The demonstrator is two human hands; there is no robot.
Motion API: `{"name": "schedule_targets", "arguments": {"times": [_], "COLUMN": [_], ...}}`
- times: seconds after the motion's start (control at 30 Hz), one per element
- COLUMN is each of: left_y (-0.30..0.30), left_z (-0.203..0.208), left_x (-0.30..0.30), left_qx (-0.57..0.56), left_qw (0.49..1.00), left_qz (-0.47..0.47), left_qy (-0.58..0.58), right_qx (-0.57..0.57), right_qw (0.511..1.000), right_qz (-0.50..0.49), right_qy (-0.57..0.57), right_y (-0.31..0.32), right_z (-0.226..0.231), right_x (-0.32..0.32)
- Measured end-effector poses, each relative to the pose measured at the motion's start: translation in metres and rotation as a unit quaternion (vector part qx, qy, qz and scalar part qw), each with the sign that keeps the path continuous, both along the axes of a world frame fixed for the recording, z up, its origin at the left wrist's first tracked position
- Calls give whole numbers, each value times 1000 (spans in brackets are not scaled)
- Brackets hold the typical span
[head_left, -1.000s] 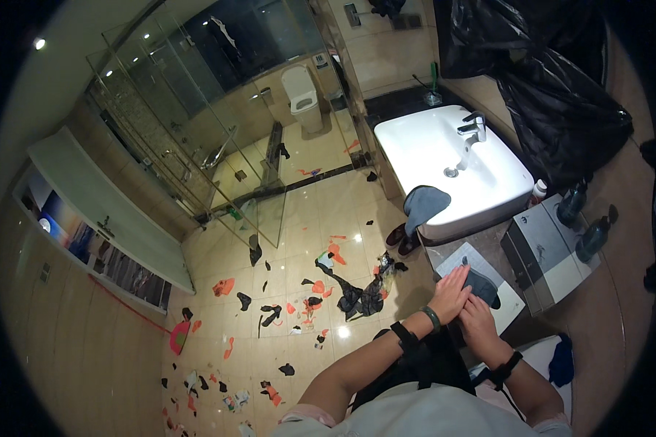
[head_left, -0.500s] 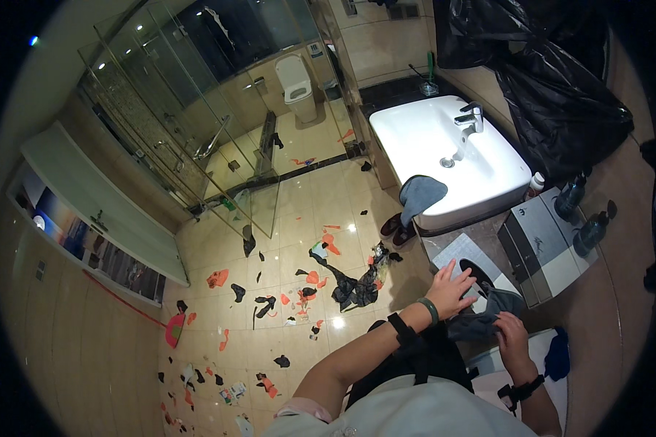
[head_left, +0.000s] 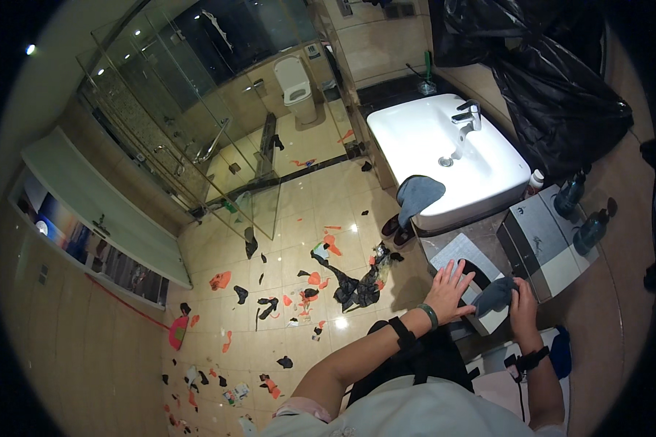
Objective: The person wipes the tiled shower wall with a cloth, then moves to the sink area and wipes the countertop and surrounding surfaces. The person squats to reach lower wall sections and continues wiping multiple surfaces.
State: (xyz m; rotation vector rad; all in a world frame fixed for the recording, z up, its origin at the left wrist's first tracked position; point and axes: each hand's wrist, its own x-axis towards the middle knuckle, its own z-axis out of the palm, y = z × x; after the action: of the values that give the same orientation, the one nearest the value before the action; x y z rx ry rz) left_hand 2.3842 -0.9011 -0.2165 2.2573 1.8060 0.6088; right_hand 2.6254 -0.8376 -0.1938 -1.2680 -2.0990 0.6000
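Note:
A white box (head_left: 453, 251) with a dark patch on its top stands on the counter at the near right of the washbasin. My left hand (head_left: 448, 293) rests on it with the fingers spread apart, holding nothing. My right hand (head_left: 523, 307) grips a bunched grey cloth (head_left: 494, 296) at its right end, and the cloth lies over the near part of the box top. Part of the box is hidden behind my left hand and the cloth.
Another grey cloth (head_left: 420, 195) hangs over the rim of the white washbasin (head_left: 404, 120). A grey-and-white box (head_left: 543, 237) and two dark pump bottles (head_left: 590, 233) stand to the right. Black and orange scraps (head_left: 357, 290) litter the tiled floor. Dark shoes (head_left: 399, 230) sit below the basin.
My right hand has moved up and the grey cloth with it, from hanging at the box's near edge to bunched on its top. My left hand stays on the box.

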Motion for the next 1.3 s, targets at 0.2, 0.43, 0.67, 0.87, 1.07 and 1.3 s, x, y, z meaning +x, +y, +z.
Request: {"name": "schedule_targets", "arguments": {"times": [0.2, 0.43, 0.67, 0.87, 1.07, 1.3], "left_y": [-1, -2, 0, 1, 0, -2], "left_z": [2, 1, -2, -9, -11, -5], "left_x": [-3, 0, 6, 6, 6, 3], "left_qx": [-6, 15, 45, 53, 49, 49], "left_qw": [1000, 1000, 998, 998, 998, 997], "left_qz": [-4, 14, 28, 23, 29, -27], "left_qy": [11, -6, -36, -4, -14, 48], "right_qx": [23, 44, -19, -62, -132, -162], "right_qw": [999, 996, 975, 981, 987, 975], "right_qz": [33, 75, 220, 177, 97, -54], "right_qy": [-13, -3, -36, -45, 0, 142], "right_y": [24, 54, 70, 63, 34, 5], "right_z": [16, 40, 28, 24, 22, -47], "right_x": [-23, -66, -99, -73, -14, 53]}}
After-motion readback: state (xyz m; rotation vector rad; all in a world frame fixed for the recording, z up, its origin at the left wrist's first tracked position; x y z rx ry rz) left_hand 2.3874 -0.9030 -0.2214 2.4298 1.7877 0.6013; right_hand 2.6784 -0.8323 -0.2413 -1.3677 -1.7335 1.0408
